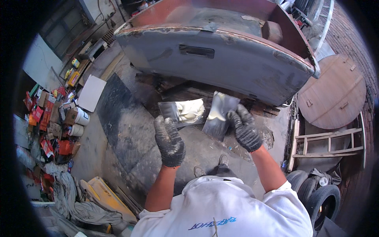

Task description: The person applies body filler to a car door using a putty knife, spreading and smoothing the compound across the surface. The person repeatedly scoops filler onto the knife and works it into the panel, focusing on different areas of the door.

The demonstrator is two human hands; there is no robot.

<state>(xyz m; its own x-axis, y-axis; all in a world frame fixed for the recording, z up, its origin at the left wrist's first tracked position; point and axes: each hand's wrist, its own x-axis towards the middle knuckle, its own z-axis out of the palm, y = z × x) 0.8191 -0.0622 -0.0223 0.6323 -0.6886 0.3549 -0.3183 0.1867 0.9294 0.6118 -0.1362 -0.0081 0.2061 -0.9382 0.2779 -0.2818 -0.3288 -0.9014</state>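
My left hand (169,140), in a grey-black work glove, grips a dark flat spreader (167,110) heaped with cream-white paste (190,110). In my gloved right hand (244,128) a second flat spreader (226,104) is tilted, with a smear of the same paste across its face. The two blades are held close together at about the middle of the view. Beyond them stands a grey metal panel (252,59) with a recessed handle slot and rusty upper edge, the near side of a truck bed.
Boxes, buckets (81,117) and tools crowd the left, beside a white board (91,91) and drop cloths (73,197). A round wooden board (331,91), wooden frame (327,154) and tyres (323,205) line the right. Dark sheets (130,154) lie on the floor.
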